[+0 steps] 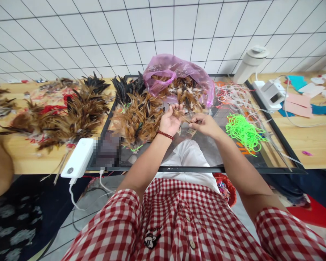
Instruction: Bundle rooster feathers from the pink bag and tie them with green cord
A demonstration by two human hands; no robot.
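My left hand (170, 121), with a red bead bracelet on the wrist, holds a small bunch of brown feathers (178, 113) above a glass-topped board (206, 152). My right hand (205, 124) pinches the same bunch at its lower end, fingers closed on the quills. Just behind my hands lies a pink plastic bag (176, 70) full of loose brown feathers. A heap of finished feather bundles (137, 116) sits to the left of my left hand.
Neon green cords (243, 130) and white strips (230, 96) lie right of my hands. More feather bundles (70, 116) cover the wooden table at left, by a white power bank (77, 157). A white device (268, 95), a white bottle (250, 63) and coloured felt pieces (299, 105) stand far right.
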